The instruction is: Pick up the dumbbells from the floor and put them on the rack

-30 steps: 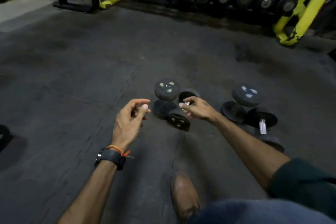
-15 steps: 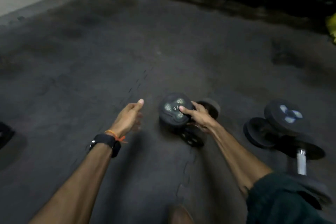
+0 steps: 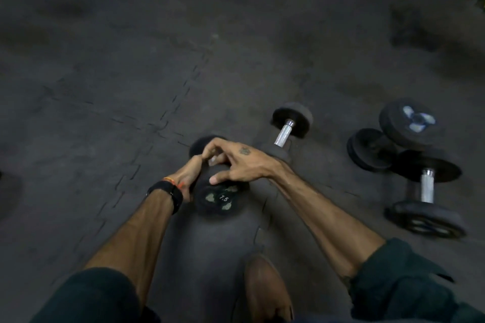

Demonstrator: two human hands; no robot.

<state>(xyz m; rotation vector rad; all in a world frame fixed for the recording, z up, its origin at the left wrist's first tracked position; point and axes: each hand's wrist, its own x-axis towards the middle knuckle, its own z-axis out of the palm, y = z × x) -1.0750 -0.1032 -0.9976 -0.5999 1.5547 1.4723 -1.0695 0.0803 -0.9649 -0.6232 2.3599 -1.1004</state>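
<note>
Head view: both hands (image 3: 236,165) grip dumbbell (image 3: 221,198).

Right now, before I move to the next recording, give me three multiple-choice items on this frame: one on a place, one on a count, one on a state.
1. Where is the brown shoe relative to the 7.5 dumbbell?
A) nearer the camera
B) beyond it
C) on top of it

2. How many dumbbells are in view?
A) two
B) four
C) six

3. What touches the 7.5 dumbbell?
A) no hand
B) only one hand
C) both hands

Key:
1 A: the shoe sits at the bottom edge, below the dumbbell.
2 B: the 7.5 dumbbell, the chrome-handled dumbbell, the blue-marked dumbbell and the rightmost dumbbell.
3 C: the left hand and the right hand both rest on it.
</note>
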